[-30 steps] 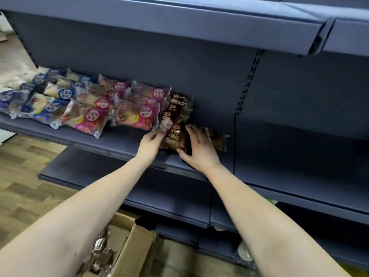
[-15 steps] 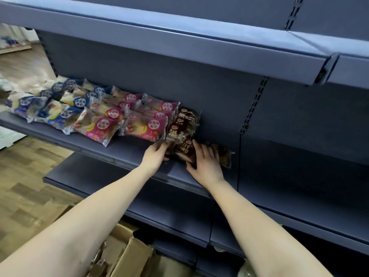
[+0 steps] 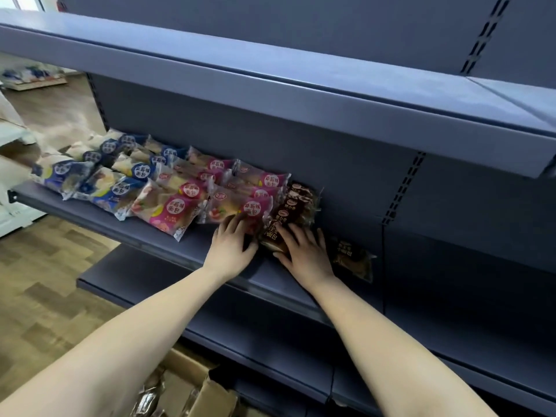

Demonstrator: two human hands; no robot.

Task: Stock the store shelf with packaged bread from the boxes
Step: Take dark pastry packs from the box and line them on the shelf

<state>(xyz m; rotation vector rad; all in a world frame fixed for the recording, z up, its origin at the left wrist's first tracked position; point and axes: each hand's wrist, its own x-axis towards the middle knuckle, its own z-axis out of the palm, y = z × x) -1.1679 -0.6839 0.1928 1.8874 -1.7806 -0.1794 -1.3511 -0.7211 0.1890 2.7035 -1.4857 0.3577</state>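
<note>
Rows of packaged bread lie on the dark blue shelf (image 3: 168,239): blue packs (image 3: 120,188) at the left, pink packs (image 3: 171,210) in the middle, brown packs (image 3: 296,203) at the right. My left hand (image 3: 230,248) rests with spread fingers on the shelf, touching a pink pack (image 3: 240,206) and the left side of the front brown pack (image 3: 272,233). My right hand (image 3: 304,251) lies flat on that brown pack's right side. Another brown pack (image 3: 353,258) lies alone just right of my right hand.
An open cardboard box (image 3: 192,389) with more brown packs stands on the wood floor below my arms. Lower shelves (image 3: 144,281) jut out beneath. The upper shelf (image 3: 270,91) overhangs the work area. The shelf section to the right holds no packs.
The view has tilted up and closer. Both hands stay on the front brown pack, pressing it in against the row; my left hand has spread wider.
</note>
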